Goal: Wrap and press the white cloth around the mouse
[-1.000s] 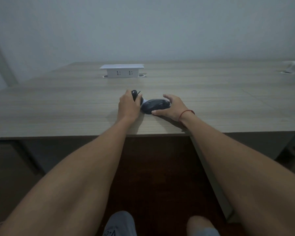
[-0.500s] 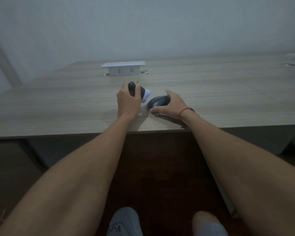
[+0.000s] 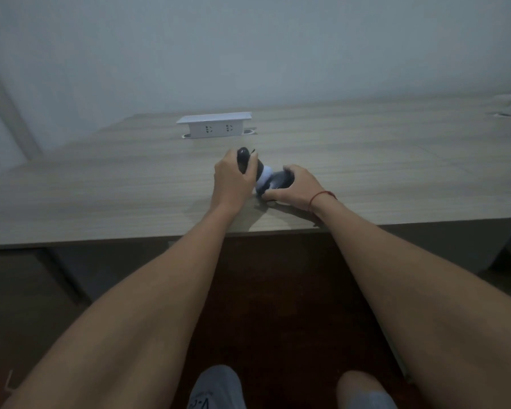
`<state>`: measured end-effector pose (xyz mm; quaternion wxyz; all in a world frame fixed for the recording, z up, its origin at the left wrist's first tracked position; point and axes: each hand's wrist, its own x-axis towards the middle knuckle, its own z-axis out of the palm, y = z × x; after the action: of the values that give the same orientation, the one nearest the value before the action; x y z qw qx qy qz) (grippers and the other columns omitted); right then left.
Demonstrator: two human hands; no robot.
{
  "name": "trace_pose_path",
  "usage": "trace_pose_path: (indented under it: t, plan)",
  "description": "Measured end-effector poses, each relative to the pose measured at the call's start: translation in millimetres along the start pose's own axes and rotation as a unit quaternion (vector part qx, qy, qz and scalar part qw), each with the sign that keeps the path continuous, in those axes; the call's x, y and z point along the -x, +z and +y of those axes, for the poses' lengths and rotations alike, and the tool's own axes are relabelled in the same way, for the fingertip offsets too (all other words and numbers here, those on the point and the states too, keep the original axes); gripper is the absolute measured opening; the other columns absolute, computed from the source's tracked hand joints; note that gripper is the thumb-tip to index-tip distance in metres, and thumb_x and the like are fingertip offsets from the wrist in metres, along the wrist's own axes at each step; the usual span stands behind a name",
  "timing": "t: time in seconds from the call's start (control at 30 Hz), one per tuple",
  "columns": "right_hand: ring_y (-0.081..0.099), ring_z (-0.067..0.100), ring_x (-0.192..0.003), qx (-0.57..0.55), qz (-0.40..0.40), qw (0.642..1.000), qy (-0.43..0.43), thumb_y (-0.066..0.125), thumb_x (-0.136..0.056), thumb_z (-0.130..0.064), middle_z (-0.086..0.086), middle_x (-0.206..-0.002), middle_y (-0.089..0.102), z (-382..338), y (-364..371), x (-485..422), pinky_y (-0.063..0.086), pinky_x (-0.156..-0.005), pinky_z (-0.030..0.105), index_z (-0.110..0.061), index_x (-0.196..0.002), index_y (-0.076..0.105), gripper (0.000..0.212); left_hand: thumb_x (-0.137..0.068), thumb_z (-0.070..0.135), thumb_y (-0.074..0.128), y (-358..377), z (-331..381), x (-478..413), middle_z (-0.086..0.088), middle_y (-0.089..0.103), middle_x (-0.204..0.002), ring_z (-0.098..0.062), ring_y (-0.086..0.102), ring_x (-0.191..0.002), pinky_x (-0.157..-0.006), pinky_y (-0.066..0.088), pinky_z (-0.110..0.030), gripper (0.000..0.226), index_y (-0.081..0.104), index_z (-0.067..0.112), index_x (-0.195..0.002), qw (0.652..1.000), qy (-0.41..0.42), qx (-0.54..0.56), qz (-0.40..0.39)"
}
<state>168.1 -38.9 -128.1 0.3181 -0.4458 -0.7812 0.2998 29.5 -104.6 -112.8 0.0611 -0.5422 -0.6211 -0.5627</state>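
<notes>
In the middle of the frame, the left hand [image 3: 232, 184] grips a black rounded tool with a white cloth tip [image 3: 244, 162], fingers curled round it. Just right of it, the right hand [image 3: 297, 187] holds a dark oval computer mouse [image 3: 282, 180], tilted, on the grey wooden table [image 3: 101, 184]; the white tip touches the mouse.

Both forearms are extended forward from the lower corners of the view and converge toward the centre. The left hand [image 3: 232, 181] is held with its back facing the camera and the wrist straight, and its fingers are curled in a grip. The right hand [image 3: 294, 187] is positioned just beside it, knuckles up, with fingers curled and the thumb directed toward the left hand. A red string is worn on the right wrist. 2 knees are visible at the bottom edge.
</notes>
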Motion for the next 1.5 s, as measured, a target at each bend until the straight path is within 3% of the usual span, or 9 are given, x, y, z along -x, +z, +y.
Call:
trace_pose_path:
  t: [0.13,0.3,0.53,0.77,0.93,1.07,1.2,1.37,1.5]
  plan:
    - [0.045,0.023,-0.118,-0.006,-0.003,1.0,0.0,0.077,-0.054,-0.043,0.011,-0.137,0.045,-1,-2,0,0.037,-0.083,0.028,-0.01,-0.137,0.037,0.098,-0.094,0.031,0.056,-2,-14,5,-0.007,0.058,-0.082,-0.022,0.056,-0.074,-0.062,0.043,-0.03,0.026,0.056,0.005,-0.092,0.996,-0.031,-0.069,-0.051]
    - [0.049,0.021,-0.1,0.005,0.008,1.0,-0.014,0.074,-0.05,-0.046,0.013,-0.127,0.052,-4,-2,2,0.044,-0.081,0.031,-0.009,-0.124,0.051,0.086,-0.092,0.031,0.058,-3,-7,1,-0.003,0.055,-0.074,-0.016,0.051,-0.063,-0.06,0.044,-0.029,0.028,0.058,0.004,-0.085,1.0,-0.011,-0.026,-0.005]
    - [0.044,0.026,-0.123,0.022,0.004,1.0,-0.001,0.07,-0.048,-0.061,0.01,-0.14,0.044,-5,0,4,0.041,-0.099,0.044,-0.014,-0.138,0.038,0.106,-0.092,0.032,0.058,-4,-15,2,-0.005,0.058,-0.08,-0.021,0.058,-0.072,-0.064,0.049,-0.033,0.026,0.059,0.006,-0.092,0.996,-0.014,-0.076,-0.051]
    - [0.043,0.025,-0.117,0.046,0.042,0.998,0.007,0.07,-0.049,-0.072,0.007,-0.131,0.039,-1,5,3,0.042,-0.096,0.04,-0.022,-0.136,0.04,0.105,-0.091,0.028,0.062,-5,-8,1,0.005,0.052,-0.068,0.002,0.048,-0.059,-0.056,0.037,-0.001,0.021,0.056,0.012,-0.079,1.0,0.016,0.003,0.022]
    - [0.038,0.028,-0.129,0.004,0.036,0.999,0.036,0.074,-0.039,-0.071,0.009,-0.145,0.036,-1,4,2,0.039,-0.101,0.044,-0.013,-0.142,0.026,0.127,-0.092,0.029,0.06,4,-9,2,-0.001,0.055,-0.073,-0.013,0.051,-0.063,-0.059,0.041,-0.019,0.025,0.057,0.006,-0.084,1.0,-0.001,-0.012,-0.013]
    - [0.045,0.024,-0.119,-0.016,0.045,0.998,0.042,0.077,-0.037,-0.068,0.007,-0.138,0.044,0,4,1,0.044,-0.089,0.035,-0.013,-0.138,0.028,0.125,-0.093,0.032,0.057,3,-14,1,-0.005,0.058,-0.08,-0.022,0.055,-0.071,-0.064,0.045,-0.032,0.026,0.057,0.005,-0.091,0.996,0.002,-0.082,-0.042]
    - [0.043,0.014,-0.099,-0.03,0.039,0.998,0.032,0.078,-0.037,-0.063,0.005,-0.131,0.049,1,5,2,0.039,-0.073,0.027,-0.016,-0.131,0.035,0.114,-0.094,0.032,0.057,0,-14,2,0.0,0.052,-0.077,-0.017,0.05,-0.068,-0.062,0.037,-0.028,0.021,0.054,0.012,-0.087,0.993,0.009,-0.108,-0.052]
    - [0.047,0.018,-0.107,-0.032,0.023,0.999,0.031,0.077,-0.038,-0.064,0.006,-0.136,0.046,2,4,0,0.039,-0.079,0.028,-0.014,-0.138,0.029,0.122,-0.093,0.03,0.058,-3,8,-11,0.013,0.048,-0.065,-0.001,0.048,-0.059,-0.053,0.039,-0.008,0.02,0.051,0.017,-0.078,1.0,0.015,-0.008,0.002]
    - [0.043,0.027,-0.123,-0.036,0.004,0.999,0.028,0.077,-0.041,-0.06,0.009,-0.142,0.04,4,3,-1,0.041,-0.092,0.033,-0.011,-0.143,0.024,0.125,-0.093,0.031,0.057,4,8,-8,0.0,0.055,-0.075,-0.012,0.05,-0.065,-0.059,0.038,-0.019,0.022,0.057,0.012,-0.084,0.996,0.035,-0.052,-0.071]
